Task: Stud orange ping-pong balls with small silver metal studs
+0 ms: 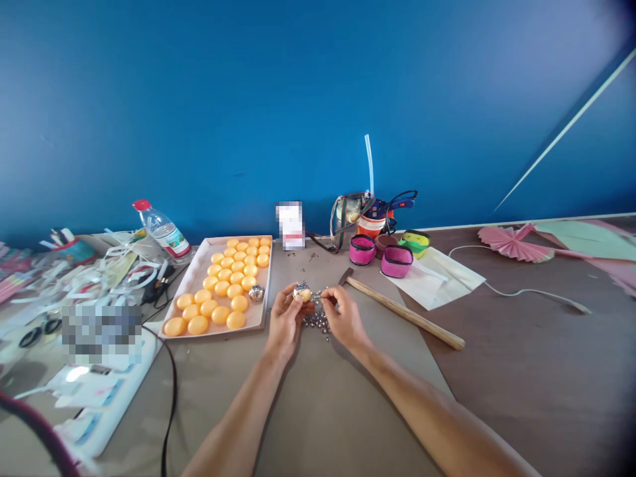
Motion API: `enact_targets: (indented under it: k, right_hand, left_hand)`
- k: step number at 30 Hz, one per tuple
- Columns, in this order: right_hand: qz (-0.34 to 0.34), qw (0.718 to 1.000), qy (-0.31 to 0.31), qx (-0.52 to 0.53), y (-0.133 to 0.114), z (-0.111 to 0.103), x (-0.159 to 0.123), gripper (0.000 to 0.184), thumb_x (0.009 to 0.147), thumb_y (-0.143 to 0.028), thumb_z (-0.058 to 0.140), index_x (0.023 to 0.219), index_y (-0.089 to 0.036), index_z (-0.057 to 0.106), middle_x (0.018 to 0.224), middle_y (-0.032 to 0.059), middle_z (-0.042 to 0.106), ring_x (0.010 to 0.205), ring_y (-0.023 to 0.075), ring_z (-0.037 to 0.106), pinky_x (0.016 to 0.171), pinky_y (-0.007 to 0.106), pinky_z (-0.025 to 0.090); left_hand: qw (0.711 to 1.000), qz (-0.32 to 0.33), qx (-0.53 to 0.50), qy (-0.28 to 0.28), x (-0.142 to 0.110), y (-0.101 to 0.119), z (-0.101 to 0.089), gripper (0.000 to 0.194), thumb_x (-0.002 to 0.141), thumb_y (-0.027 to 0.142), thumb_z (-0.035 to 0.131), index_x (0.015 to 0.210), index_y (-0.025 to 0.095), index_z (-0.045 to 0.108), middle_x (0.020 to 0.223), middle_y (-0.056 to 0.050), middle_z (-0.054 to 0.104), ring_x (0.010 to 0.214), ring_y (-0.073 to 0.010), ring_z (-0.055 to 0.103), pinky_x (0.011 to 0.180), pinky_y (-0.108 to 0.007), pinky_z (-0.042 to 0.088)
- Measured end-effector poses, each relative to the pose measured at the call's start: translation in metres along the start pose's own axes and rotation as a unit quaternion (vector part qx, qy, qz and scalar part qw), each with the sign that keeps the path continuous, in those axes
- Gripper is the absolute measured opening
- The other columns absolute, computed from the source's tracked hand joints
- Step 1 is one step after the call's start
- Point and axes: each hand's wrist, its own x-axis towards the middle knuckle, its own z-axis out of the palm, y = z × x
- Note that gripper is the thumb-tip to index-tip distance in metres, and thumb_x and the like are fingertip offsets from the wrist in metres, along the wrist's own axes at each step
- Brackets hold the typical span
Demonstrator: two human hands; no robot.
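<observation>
Right of the shallow tray (195, 273), my left grip (284, 323) holds a round silver-and-orange ball (301, 292).
My right grip (342, 319) is pinched narrow beside it, contents too small to tell; both forearms angle inward. Shiny metal beads (317, 322) lie beneath. Farther right of the tray rests a wooden-handled hammer (402, 308); smooth worktop (328, 411) stretches nearer me than the tray's rim.

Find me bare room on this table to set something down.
Most room: the brown tabletop between the right forearm, hammer and white cable. A smaller grey patch lies between the black cord and left forearm. It's crowded left of the tray, around the bottle, and beside the right hand, where metal beads lie.
</observation>
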Motion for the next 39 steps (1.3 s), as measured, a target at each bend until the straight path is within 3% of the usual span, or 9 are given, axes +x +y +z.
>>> enact_targets:
  k: [4, 10, 15, 23, 28, 33, 36, 39]
  right_hand:
    - [-0.055, 0.988, -0.07, -0.127, 0.002, -0.001, 0.001, 0.017, 0.079, -0.013, 0.043, 0.081, -0.018, 0.06, 0.082, 0.0052, 0.057, 0.078, 0.0158, 0.053, 0.071, 0.026, 0.039]
    - [-0.051, 0.928, -0.137, -0.344, 0.004, -0.002, -0.001, 0.024, 0.083, -0.02, 0.046, 0.102, -0.021, 0.062, 0.095, 0.0086, 0.056, 0.089, 0.0202, 0.048, 0.074, 0.03, 0.032]
    - [-0.057, 0.91, -0.167, -0.376, 0.004, -0.001, -0.002, 0.023, 0.086, -0.021, 0.042, 0.094, -0.022, 0.064, 0.092, 0.0089, 0.058, 0.088, 0.021, 0.047, 0.071, 0.031, 0.029]
    - [-0.053, 0.925, -0.141, -0.348, 0.005, 0.005, 0.0, 0.018, 0.085, -0.021, 0.045, 0.078, -0.02, 0.062, 0.085, 0.0071, 0.062, 0.084, 0.0192, 0.05, 0.07, 0.03, 0.027]
    - [-0.047, 0.952, -0.085, -0.29, 0.007, 0.004, 0.002, 0.018, 0.082, -0.017, 0.043, 0.075, -0.017, 0.059, 0.082, 0.0073, 0.061, 0.082, 0.018, 0.051, 0.072, 0.03, 0.029]
    - [-0.016, 0.997, -0.01, -0.072, 0.006, -0.002, 0.006, 0.015, 0.078, -0.016, 0.041, 0.08, -0.018, 0.055, 0.079, 0.0048, 0.061, 0.075, 0.0158, 0.055, 0.067, 0.027, 0.037]
    - [0.073, 0.995, -0.024, 0.058, -0.001, -0.001, 0.005, 0.011, 0.08, -0.025, 0.043, 0.08, -0.02, 0.053, 0.057, -0.0023, 0.054, 0.05, 0.0122, 0.049, 0.05, 0.023, 0.036]
    - [0.126, 0.976, -0.038, 0.173, -0.005, 0.002, 0.006, 0.009, 0.077, -0.03, 0.049, 0.075, -0.021, 0.049, 0.047, -0.0068, 0.046, 0.041, 0.0098, 0.042, 0.043, 0.022, 0.033]
  left_hand:
    - [1.0, 0.002, -0.019, -0.006, 0.0, 0.002, -0.002, 0.037, 0.067, 0.025, 0.072, 0.101, 0.021, 0.058, 0.085, -0.001, 0.067, 0.065, -0.0111, 0.062, 0.065, -0.025, 0.048]
    - [1.0, 0.023, -0.005, 0.012, 0.0, 0.003, -0.001, 0.039, 0.067, 0.029, 0.072, 0.103, 0.022, 0.058, 0.083, -0.001, 0.067, 0.063, -0.011, 0.062, 0.064, -0.025, 0.048]
    - [0.999, 0.037, -0.004, 0.005, 0.001, 0.001, -0.001, 0.037, 0.07, 0.031, 0.069, 0.104, 0.022, 0.057, 0.085, -0.001, 0.067, 0.064, -0.0111, 0.062, 0.066, -0.026, 0.049]
    - [0.999, 0.03, 0.011, 0.024, 0.002, -0.001, -0.004, 0.04, 0.068, 0.032, 0.07, 0.105, 0.023, 0.057, 0.083, -0.001, 0.067, 0.064, -0.0118, 0.063, 0.065, -0.026, 0.049]
    - [0.999, 0.03, 0.005, 0.032, 0.004, -0.001, -0.004, 0.04, 0.068, 0.031, 0.071, 0.105, 0.022, 0.057, 0.083, -0.001, 0.067, 0.064, -0.0117, 0.063, 0.064, -0.025, 0.049]
    - [0.999, 0.019, -0.012, 0.028, 0.003, 0.001, -0.001, 0.039, 0.068, 0.029, 0.071, 0.103, 0.02, 0.057, 0.081, -0.001, 0.067, 0.063, -0.0115, 0.063, 0.067, -0.027, 0.049]
    - [1.0, 0.008, -0.022, 0.021, 0.002, 0.002, 0.001, 0.038, 0.068, 0.028, 0.071, 0.102, 0.02, 0.057, 0.083, -0.002, 0.067, 0.066, -0.0119, 0.063, 0.07, -0.028, 0.049]
    - [0.999, -0.004, -0.031, 0.006, 0.001, 0.004, 0.002, 0.035, 0.07, 0.028, 0.069, 0.101, 0.02, 0.057, 0.084, -0.002, 0.067, 0.07, -0.013, 0.064, 0.072, -0.029, 0.049]
